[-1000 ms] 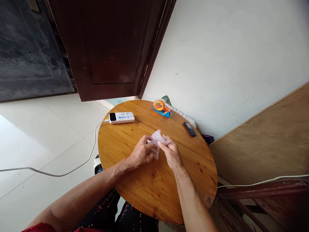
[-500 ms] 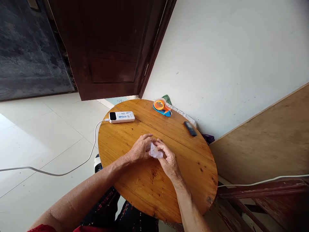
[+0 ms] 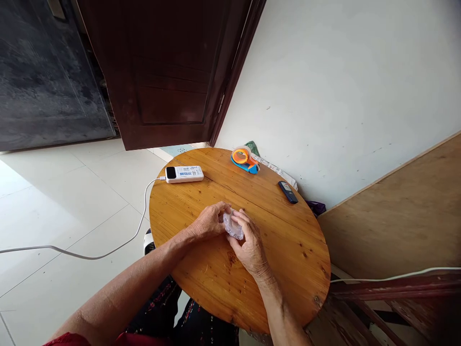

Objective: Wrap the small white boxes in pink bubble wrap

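A small crumpled, translucent plastic bundle (image 3: 233, 228), pale and faintly purple, is held between both hands over the middle of the round wooden table (image 3: 288, 254). My left hand (image 3: 212, 220) grips its left side, fingers curled round the edge. From the right, my right hand (image 3: 249, 239) has its thumb on the near side and its fingers bent over the top. Whether anything is wrapped inside the plastic, I cannot tell. The fingers hide part of it.
A white power bank (image 3: 185, 174) with a cable (image 3: 143, 211) lies at the table's far left. An orange and blue tape dispenser (image 3: 245, 160) stands at the back, a dark remote-like device (image 3: 287, 192) at the right. A dark red door (image 3: 162, 77) and white wall (image 3: 342, 86) lie beyond.
The right hand has turned a little and its fingers now reach further over the plastic bundle, which looks more compact. The whole view has shifted slightly.
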The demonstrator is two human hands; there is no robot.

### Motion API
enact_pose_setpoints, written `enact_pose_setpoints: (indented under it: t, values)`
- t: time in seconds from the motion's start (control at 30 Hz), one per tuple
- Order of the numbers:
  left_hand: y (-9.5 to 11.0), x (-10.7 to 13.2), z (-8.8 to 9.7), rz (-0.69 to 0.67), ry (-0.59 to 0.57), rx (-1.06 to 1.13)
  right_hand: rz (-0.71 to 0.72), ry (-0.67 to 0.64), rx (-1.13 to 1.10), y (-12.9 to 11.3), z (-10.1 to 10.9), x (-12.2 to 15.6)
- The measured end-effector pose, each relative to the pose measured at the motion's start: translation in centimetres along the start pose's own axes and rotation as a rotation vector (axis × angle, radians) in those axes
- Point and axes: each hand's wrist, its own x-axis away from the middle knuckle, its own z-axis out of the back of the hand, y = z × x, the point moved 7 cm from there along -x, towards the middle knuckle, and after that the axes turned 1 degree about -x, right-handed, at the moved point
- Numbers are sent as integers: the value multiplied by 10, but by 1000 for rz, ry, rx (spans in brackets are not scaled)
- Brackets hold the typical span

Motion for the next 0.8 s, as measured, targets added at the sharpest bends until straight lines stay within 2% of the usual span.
enact_pose_setpoints:
  t: [0.13, 0.27, 0.4, 0.53, 0.6, 0.67, 0.8]
  values:
    - [-1, -1, -2, -7, 9, 35, 14, 15, 66, 3, -4, 0]
    - [5, -1, 0, -64, 81, -26, -68, 51, -28, 6, 0, -4]
    - [12, 0, 4, -49, 107, -82, -305, 21, -242, 15, 6, -9]
    - [6, 2, 4, 127, 30, -174, -577, -177, -558, 27, -4, -8]
    - [0, 3, 2, 209, -8, -171, -657, -202, -687, 32, -7, -6]
    - [-3, 3, 0, 244, -22, -160, -678, -212, -744, 34, -8, -6]
    - [-2, 2, 1, 267, -21, -202, -587, -300, -722, 27, -9, -7]
